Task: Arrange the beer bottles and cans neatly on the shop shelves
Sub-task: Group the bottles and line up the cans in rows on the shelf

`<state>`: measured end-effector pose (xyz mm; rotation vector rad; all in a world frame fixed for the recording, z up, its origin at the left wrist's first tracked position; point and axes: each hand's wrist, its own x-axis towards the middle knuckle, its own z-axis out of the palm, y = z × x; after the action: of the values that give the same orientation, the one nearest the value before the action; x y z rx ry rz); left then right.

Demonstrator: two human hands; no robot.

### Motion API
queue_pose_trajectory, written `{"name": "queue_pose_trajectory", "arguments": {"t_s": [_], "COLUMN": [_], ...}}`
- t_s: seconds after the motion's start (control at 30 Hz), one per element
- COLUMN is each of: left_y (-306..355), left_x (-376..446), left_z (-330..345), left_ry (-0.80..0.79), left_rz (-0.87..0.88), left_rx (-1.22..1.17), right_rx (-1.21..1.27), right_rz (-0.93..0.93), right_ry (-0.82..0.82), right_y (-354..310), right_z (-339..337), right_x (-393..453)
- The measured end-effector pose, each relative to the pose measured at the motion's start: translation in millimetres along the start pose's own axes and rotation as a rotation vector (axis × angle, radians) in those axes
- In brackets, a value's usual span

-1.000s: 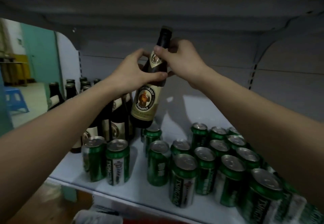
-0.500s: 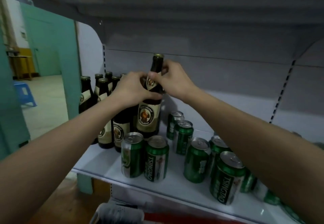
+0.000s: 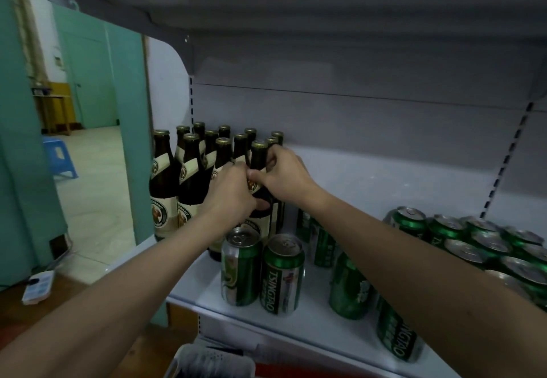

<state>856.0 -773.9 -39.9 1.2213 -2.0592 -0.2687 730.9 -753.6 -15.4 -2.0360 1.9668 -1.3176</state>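
Beer bottle: brown glass, upright on the shelf, right-hand end of the bottle group. Left hand wraps its shoulder, right hand pinches the neck, probably to square it with its row. Green cans stand loosely in front and right, unsorted.

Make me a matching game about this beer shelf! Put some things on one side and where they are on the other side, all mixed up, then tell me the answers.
Things:
1. held bottle
2. Tsingtao can
3. blue stool
4. white power strip

Places:
A. on the tiled floor, far back on the left
B. on the floor at lower left, beside the shelf
C. between the left hand and right hand
D. upright near the shelf's front edge

Pairs: 1-C, 2-D, 3-A, 4-B
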Motion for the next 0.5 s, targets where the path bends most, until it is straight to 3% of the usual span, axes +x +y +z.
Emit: {"name": "queue_pose_trajectory", "arguments": {"t_s": [0.17, 0.33, 0.43, 0.5], "left_y": [-4, -3, 11, 32], "left_x": [-7, -13, -20, -21], "left_z": [5, 2, -7, -9], "left_ry": [0.067, 0.1, 0.284, 0.295], "left_rz": [0.017, 0.026, 0.154, 0.266], "left_rx": [-0.021, -0.002, -0.059, -0.141], "right_rx": [0.041, 0.099, 0.159, 0.223], "right_rz": [-0.029, 0.01, 0.084, 0.171], "right_ry": [-0.027, -0.164, -0.055, 0.002], "right_y": [4, 2, 9, 23], "right_z": [6, -18, -53, -73], "right_x": [-2, -7, -5, 1]}}
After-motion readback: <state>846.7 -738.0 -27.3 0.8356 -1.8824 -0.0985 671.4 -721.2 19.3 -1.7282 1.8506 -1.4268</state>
